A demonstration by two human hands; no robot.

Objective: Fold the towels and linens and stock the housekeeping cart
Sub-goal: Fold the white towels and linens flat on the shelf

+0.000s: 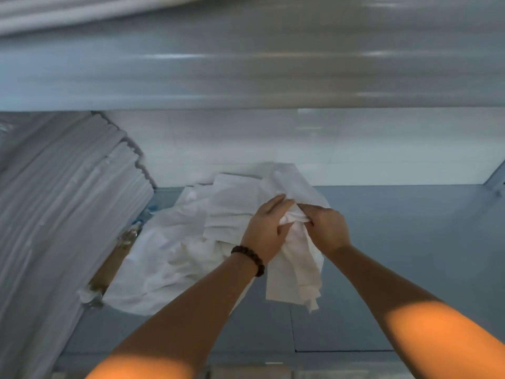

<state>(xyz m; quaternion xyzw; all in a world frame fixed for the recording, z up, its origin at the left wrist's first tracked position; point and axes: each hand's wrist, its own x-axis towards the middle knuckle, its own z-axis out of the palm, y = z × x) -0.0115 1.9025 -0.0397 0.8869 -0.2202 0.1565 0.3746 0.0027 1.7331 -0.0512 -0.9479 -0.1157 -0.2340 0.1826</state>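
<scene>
Both arms are extended forward, with the hands close together. A white cloth [296,272] is gripped at its bunched top by the left hand [266,228] and the right hand [329,228]. Its length hangs downward over the shelf [404,255]. A loose linen pile [164,255] lies just beside it, and a folded stack [68,192] stands at far left.

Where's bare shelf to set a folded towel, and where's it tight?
Free: blue-grey shelf surface right of the gripped white cloth, back to the white wall; the front strip before the loose white cloth pile. Crowded: the left, taken by that pile and the stack of folded white linens.
</scene>
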